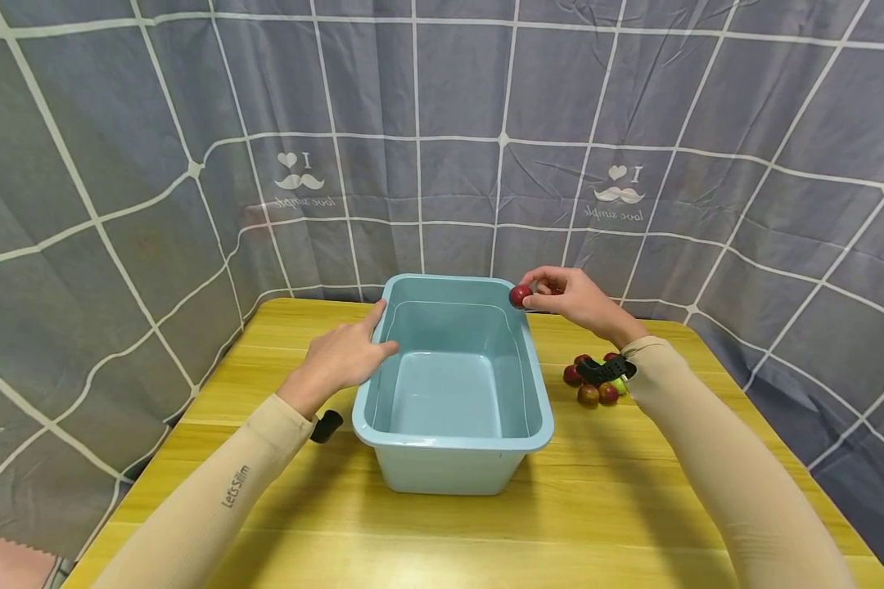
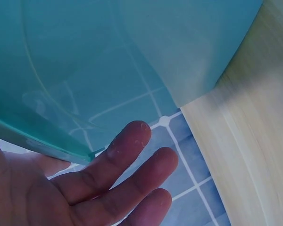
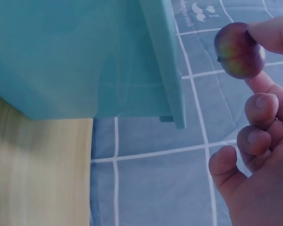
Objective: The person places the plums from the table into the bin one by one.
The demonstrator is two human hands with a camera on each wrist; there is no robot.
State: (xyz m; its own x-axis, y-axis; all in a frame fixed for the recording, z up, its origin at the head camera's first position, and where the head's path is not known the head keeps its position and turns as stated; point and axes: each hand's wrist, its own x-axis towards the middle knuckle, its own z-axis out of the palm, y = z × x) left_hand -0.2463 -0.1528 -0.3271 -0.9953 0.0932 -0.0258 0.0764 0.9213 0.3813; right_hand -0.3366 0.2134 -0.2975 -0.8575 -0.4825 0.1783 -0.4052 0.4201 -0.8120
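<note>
A dark red plum (image 1: pixel 519 296) is pinched between the thumb and index finger of my right hand (image 1: pixel 578 301), right by the far right corner of the light blue plastic basin (image 1: pixel 453 443). In the right wrist view the plum (image 3: pixel 239 51) shows a yellow-green patch, and the other fingers are curled below it. My left hand (image 1: pixel 342 356) rests at the basin's left rim, thumb over the edge and index finger along it. Its remaining fingers (image 2: pixel 127 183) extend loosely outside the wall in the left wrist view. Inside, the basin's visible floor is bare.
Several red plums (image 1: pixel 588 396) and a green fruit (image 1: pixel 620 385) lie in a cluster right of the basin, partly hidden by the black wristband (image 1: pixel 606 370). The wooden table (image 1: pixel 324 532) is bordered by a grey checked curtain (image 1: pixel 457 180) behind and at the sides.
</note>
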